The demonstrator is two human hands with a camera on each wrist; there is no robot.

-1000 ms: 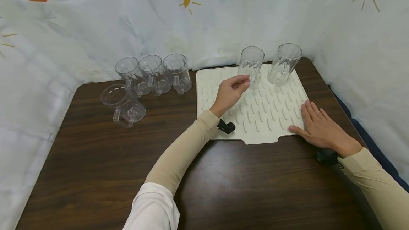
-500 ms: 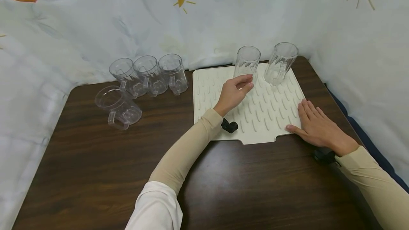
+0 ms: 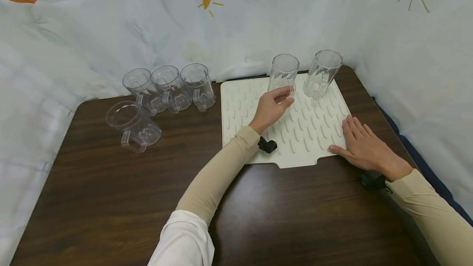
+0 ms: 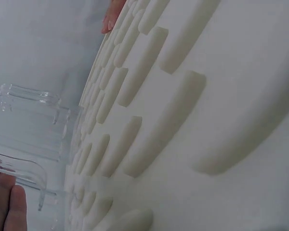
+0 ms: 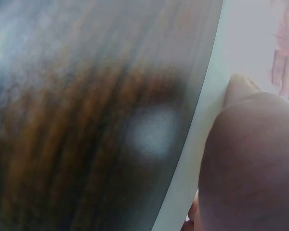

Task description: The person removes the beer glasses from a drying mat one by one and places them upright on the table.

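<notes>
A clear glass mug [image 3: 283,67] stands upright near the back of the cream ridged drying mat [image 3: 236,114]. At its handle [image 4: 26,168], the thumb and curled fingers of my left hand [image 3: 269,109] pinch lightly; part of the grip is hidden. To the right, a second clear mug [image 3: 323,73] also stands on the mat. My right hand [image 3: 369,149] lies flat with spread fingers along the mat's right edge, its thumb on the front corner. The right wrist view shows that thumb [image 5: 250,154] large against the mat's edge.
Several clear mugs stand on the dark wooden table [image 3: 129,200] at the left: a back row with its rightmost mug [image 3: 197,87], and one nearer mug [image 3: 136,124]. A white printed curtain [image 3: 240,24] hangs behind the table and along its sides.
My left hand has shifted slightly right along the mug, toward its handle. The view has drifted a little; the mugs, the mat and my right hand keep their places.
</notes>
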